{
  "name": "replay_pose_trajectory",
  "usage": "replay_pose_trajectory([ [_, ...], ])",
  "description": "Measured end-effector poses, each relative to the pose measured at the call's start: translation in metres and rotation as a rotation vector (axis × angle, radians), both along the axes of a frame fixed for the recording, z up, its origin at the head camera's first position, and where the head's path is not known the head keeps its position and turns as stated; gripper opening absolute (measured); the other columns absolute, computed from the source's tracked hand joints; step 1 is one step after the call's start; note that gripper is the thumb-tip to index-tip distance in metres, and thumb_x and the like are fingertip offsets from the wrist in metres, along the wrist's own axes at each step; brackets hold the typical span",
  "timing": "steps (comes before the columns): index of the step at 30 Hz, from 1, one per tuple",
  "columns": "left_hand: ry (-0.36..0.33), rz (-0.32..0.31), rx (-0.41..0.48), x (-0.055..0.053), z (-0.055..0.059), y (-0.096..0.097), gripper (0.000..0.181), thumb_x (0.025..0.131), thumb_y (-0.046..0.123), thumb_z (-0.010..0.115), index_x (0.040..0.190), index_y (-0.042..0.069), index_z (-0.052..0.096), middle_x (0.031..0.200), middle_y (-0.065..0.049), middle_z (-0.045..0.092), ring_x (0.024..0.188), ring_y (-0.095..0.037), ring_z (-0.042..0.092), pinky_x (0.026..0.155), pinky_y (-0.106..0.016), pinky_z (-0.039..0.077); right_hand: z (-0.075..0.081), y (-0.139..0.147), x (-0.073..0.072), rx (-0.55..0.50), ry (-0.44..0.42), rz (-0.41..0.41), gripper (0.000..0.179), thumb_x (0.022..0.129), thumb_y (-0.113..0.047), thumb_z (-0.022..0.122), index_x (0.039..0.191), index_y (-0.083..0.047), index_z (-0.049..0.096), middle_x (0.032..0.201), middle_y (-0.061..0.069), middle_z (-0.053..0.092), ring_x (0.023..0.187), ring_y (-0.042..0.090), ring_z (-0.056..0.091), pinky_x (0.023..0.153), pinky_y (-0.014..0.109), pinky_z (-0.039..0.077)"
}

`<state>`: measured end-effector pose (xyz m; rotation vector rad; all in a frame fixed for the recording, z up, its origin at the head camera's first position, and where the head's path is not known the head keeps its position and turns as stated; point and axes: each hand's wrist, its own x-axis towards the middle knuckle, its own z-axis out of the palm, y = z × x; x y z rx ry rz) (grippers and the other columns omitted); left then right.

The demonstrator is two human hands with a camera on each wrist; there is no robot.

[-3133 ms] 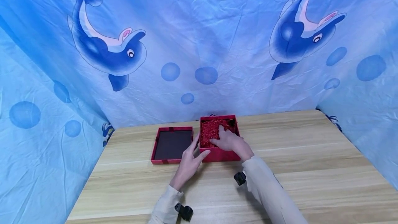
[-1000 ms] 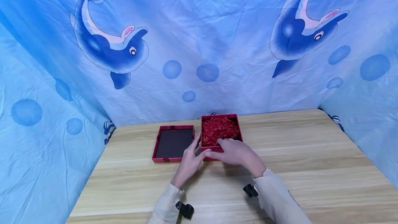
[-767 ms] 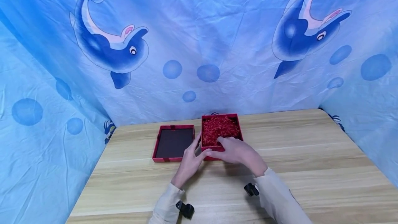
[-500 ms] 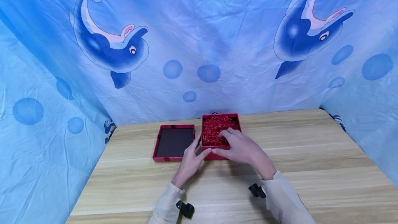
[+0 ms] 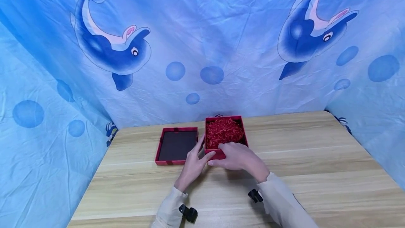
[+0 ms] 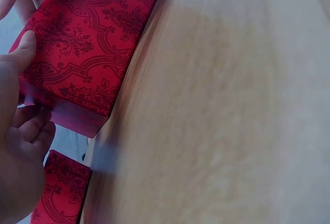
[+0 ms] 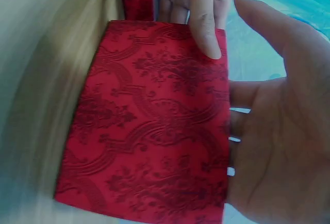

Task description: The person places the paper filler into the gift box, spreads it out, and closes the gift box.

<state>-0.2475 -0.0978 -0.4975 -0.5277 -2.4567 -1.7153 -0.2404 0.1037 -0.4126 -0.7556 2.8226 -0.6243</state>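
Note:
An open red brocade gift box [image 5: 219, 154] stands near the table's back edge, filled with red shredded paper [image 5: 224, 130]. My left hand [image 5: 193, 164] grips the near left corner, its thumb on the patterned front wall [image 6: 82, 49] and its fingers along the side. Over the front rim reaches my right hand [image 5: 239, 157], with its fingertips inside at the near edge of the shreds. In the right wrist view, this hand's thumb stands apart from the front wall, and its fingers pass behind the rim, where their tips are hidden.
Left of the box lies its lid [image 5: 177, 146], upturned, with a black inside and a red rim. The wooden table [image 5: 133, 192] ends at a blue dolphin-print curtain [image 5: 196, 38] behind. Both wrists carry small black cameras.
My right hand has drawn back from over the middle of the shreds to the front rim, after a brief shift right. The shreds lie spread more evenly. My left hand keeps its grip.

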Motion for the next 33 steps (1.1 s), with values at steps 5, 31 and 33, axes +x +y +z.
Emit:
replay_pose_trajectory([
  [5,0.023,-0.027,0.007,0.0,0.0,0.0,0.079,0.1,0.031,0.072,0.165,0.018,0.028,0.165,-0.007,0.033,0.143,-0.033,0.043,0.111,-0.044,0.042,0.013,0.002,-0.003,-0.074,0.04,-0.022,0.053,0.097,-0.053,0.069,0.118,-0.004,0.072,0.091,0.0,0.071,0.078,0.015,0.065,0.074,0.04,0.057],
  [31,0.027,-0.043,0.026,0.007,0.0,-0.005,0.08,0.1,0.032,0.071,0.165,0.015,0.028,0.166,-0.009,0.03,0.139,-0.038,0.045,0.109,-0.046,0.043,-0.018,-0.013,-0.068,0.007,-0.195,-0.049,0.071,0.107,-0.043,0.053,0.161,-0.002,0.033,0.166,0.024,0.025,0.152,0.047,0.019,0.119,0.064,0.023],
  [33,0.024,-0.04,0.023,0.007,0.001,-0.005,0.08,0.1,0.032,0.071,0.165,0.016,0.028,0.166,-0.008,0.03,0.14,-0.037,0.045,0.11,-0.045,0.043,-0.018,-0.013,-0.068,0.012,-0.201,-0.054,0.072,0.107,-0.044,0.053,0.162,-0.003,0.032,0.166,0.024,0.023,0.152,0.048,0.018,0.12,0.064,0.022],
])
